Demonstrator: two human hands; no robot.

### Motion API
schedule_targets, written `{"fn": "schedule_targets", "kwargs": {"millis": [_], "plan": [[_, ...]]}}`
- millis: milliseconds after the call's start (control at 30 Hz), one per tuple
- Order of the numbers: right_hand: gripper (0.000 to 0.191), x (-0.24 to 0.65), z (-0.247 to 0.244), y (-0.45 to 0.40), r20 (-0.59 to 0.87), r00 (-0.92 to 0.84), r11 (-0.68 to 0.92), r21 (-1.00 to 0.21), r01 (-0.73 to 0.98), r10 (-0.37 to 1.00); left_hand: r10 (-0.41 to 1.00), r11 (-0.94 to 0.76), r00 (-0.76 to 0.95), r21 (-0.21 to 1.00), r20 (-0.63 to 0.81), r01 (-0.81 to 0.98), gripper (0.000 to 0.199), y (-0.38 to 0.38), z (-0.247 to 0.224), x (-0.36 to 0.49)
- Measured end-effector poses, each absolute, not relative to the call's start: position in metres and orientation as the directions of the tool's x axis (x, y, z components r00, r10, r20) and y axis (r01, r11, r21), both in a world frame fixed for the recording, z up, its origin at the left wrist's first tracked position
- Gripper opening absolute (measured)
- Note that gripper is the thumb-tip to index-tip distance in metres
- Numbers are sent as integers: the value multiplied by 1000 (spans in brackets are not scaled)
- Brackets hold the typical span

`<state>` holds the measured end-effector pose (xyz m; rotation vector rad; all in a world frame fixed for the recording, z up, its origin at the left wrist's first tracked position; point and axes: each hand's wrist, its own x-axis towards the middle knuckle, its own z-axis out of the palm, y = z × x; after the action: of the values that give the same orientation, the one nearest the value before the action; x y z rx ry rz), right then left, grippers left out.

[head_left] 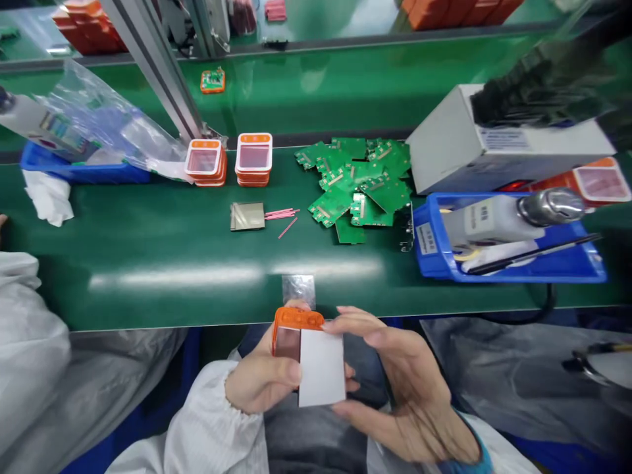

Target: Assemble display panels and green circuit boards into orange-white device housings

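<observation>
two bare hands meet just past the near edge of the green workbench (148,243). the left hand (259,382) is closed on an orange case (299,318), likely to keep it steady, with its thumb by the white card (322,368). the right hand (415,388) has its thumb and first finger spread to grip the card at its top and bottom, maybe so it sits straight over the case. the green circuit boards (382,168) lie in a messy heap by the far edge, perhaps for easy reach. the card hides part of the case, and the case hides most left fingertips. the dark thing (533,85) at the top right is too blurry to name.
</observation>
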<state>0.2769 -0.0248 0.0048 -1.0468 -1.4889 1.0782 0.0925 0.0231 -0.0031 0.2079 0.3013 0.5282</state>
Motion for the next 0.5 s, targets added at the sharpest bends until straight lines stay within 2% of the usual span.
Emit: {"fn": "schedule_targets", "kwargs": {"millis": [133, 233, 333, 500], "plan": [[78, 290, 8, -24, 161, -170, 170, -985, 39, 972, 442, 897, 850, 171, -288, -409, 48, 33, -6, 95], [79, 302, 15, -20, 108, -298, 135, -988, 70, 949, 284, 955, 885, 29, -368, -295, 46, 36, -11, 93], [78, 310, 21, -15, 76, -415, 141, -982, 127, 907, 120, 988, 906, -38, -406, -147, 53, 36, -15, 90], [68, 313, 23, -11, 44, -507, 151, -973, 172, 861, -83, 995, 973, -68, -214, 70, 77, 32, -17, 91]]}}
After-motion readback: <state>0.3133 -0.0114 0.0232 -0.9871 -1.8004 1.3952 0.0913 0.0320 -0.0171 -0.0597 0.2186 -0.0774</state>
